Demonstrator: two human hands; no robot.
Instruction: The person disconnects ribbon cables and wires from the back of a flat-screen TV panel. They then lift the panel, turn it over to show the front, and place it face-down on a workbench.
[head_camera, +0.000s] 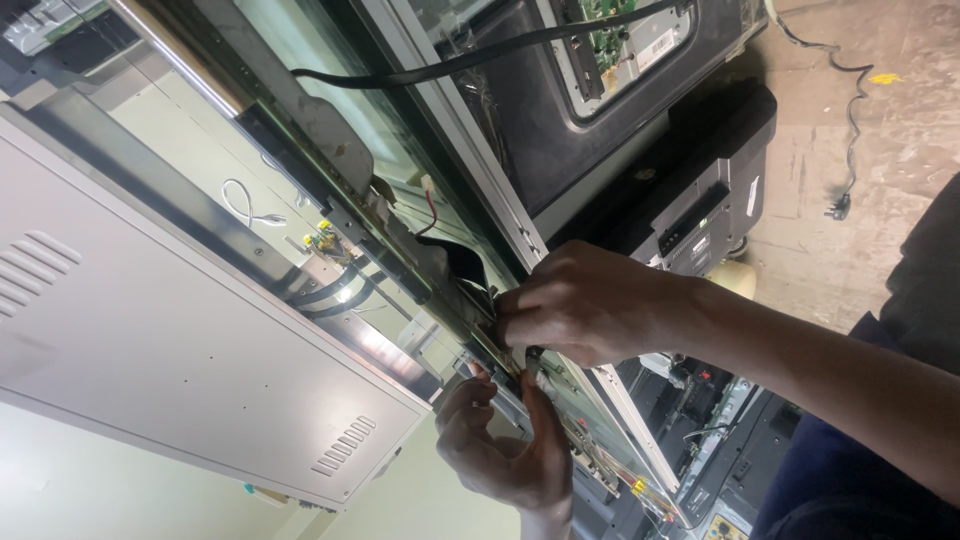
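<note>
Bare concrete floor (880, 150) fills the background at the upper right, with dismantled flat-panel sets stacked about. Nearest the camera, the left hand (500, 450) is seen at the bottom centre, palm turned up, its thumb and fingers pinched together around a small pale connector (540, 378) on the narrow circuit strip (560, 400) that runs along the edge of the opened display panel (330, 150). Just above it, the right hand (580, 305) is curled over the same edge, fingers closed on the strip and the flat black ribbon cable (465, 265) beside it; what lies under its fingertips is hidden. The two hands are close together, nearly touching.

To the left, a white perforated metal cover (170, 340) with vent slots is laid over the panel's back. Between cover and hands, thin black wires (335, 290), a loose white wire (245, 205) and a red lead (432, 208) are seen near the frame. Farther off, a thick black cable (480, 55) is draped across another set's dark back shell (530, 130), where a green circuit board (615, 40) shows. A power cord with plug (845, 130) lies on the floor.
</note>
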